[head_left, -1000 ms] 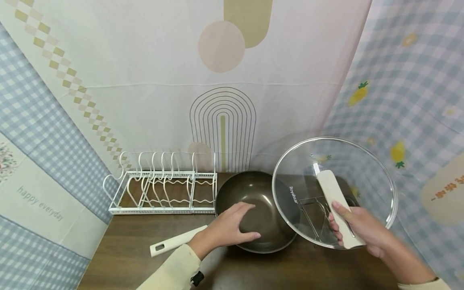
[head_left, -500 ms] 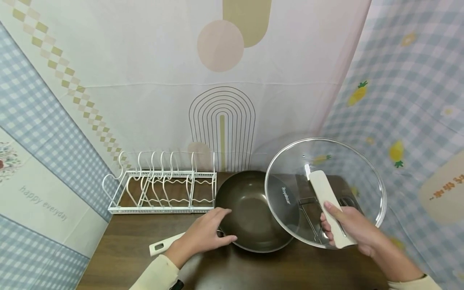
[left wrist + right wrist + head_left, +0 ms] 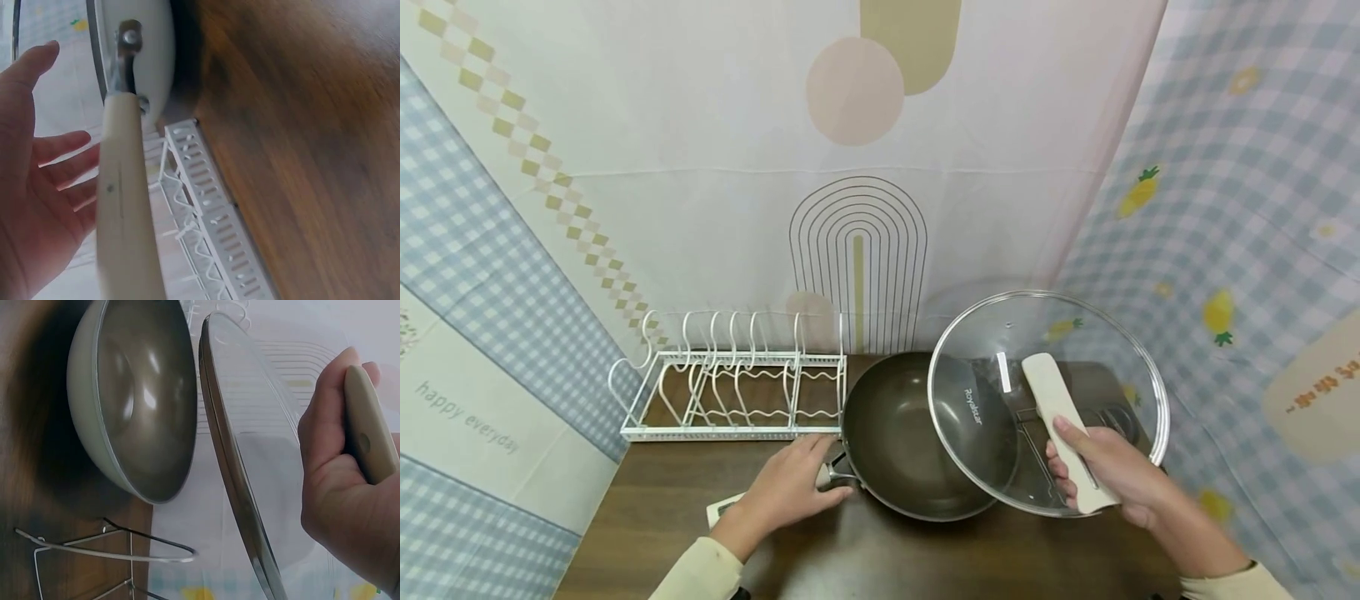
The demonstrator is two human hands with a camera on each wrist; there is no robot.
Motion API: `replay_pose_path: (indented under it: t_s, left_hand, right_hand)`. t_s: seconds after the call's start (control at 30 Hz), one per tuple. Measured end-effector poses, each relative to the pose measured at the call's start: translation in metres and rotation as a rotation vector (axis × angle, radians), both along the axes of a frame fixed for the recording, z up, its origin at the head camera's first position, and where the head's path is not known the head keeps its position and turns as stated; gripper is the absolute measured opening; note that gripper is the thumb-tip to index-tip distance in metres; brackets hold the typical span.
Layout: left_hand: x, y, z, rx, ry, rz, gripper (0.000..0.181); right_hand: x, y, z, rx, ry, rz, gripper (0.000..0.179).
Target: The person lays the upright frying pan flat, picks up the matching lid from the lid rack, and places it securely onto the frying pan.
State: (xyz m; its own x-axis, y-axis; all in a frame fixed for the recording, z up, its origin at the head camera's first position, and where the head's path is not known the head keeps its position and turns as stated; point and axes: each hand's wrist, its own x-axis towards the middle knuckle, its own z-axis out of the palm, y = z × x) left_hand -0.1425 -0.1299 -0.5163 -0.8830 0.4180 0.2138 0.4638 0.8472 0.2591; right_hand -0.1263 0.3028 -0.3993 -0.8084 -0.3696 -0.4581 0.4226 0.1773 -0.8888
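My right hand [image 3: 1097, 467] grips the long cream handle [image 3: 1048, 387] of a clear glass lid [image 3: 977, 358]. The lid hangs tilted over the right part of a brown wok [image 3: 891, 417], apart from its rim, as the right wrist view shows. My left hand [image 3: 782, 487] hovers over the wok's cream handle [image 3: 125, 200], covering most of it in the head view. In the left wrist view its fingers are spread beside that handle and not closed around it; whether they touch it I cannot tell. The wok rests on the wooden table, its handle pointing front left.
A white wire pot rack [image 3: 722, 433] stands left of the wok, almost touching it. To the right, partly seen through the lid, is a metal wire stand [image 3: 112, 553]. Patterned cloth [image 3: 700, 233] lines the back and sides of the wooden table [image 3: 880, 567].
My left hand has moved left and down, from over the wok to above its handle. My right hand has carried the lid leftward, further over the wok.
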Motion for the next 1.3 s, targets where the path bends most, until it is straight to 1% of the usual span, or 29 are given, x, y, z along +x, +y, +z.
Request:
replay_pose_path:
  t_s: [0.1,0.27,0.37,0.5,0.6,0.77,1.0,1.1,1.3]
  left_hand:
    - [0.001,-0.005,-0.003,-0.037,-0.020,0.032,0.083]
    - [0.004,-0.011,-0.007,-0.109,-0.035,0.077,0.081]
    - [0.005,-0.014,-0.010,-0.125,-0.048,0.096,0.081]
    - [0.007,-0.017,-0.013,-0.166,-0.042,0.102,0.080]
    - [0.008,-0.019,-0.015,-0.206,-0.018,0.097,0.077]
    - [0.009,-0.019,-0.016,-0.218,0.014,0.097,0.076]
    - [0.012,-0.015,-0.014,-0.205,-0.004,0.119,0.076]
    - [0.013,-0.012,-0.014,-0.197,0.003,0.130,0.074]
    - [0.017,-0.008,-0.016,-0.217,0.059,0.143,0.072]
  right_hand:
    - [0.000,-0.003,-0.002,-0.010,0.003,0.015,0.046]
    - [-0.001,-0.010,-0.003,-0.023,0.004,0.022,0.046]
    - [-0.001,-0.014,-0.004,-0.037,0.001,0.016,0.046]
    - [-0.001,-0.019,-0.007,-0.059,0.003,0.026,0.046]
    - [-0.001,-0.022,-0.008,-0.074,-0.001,0.034,0.046]
    - [-0.001,-0.028,-0.010,-0.073,-0.020,0.022,0.047]
    - [-0.003,-0.034,-0.016,-0.064,-0.033,0.012,0.048]
    - [-0.003,-0.037,-0.018,-0.075,-0.038,0.012,0.048]
    - [-0.005,-0.042,-0.023,-0.084,-0.038,0.017,0.048]
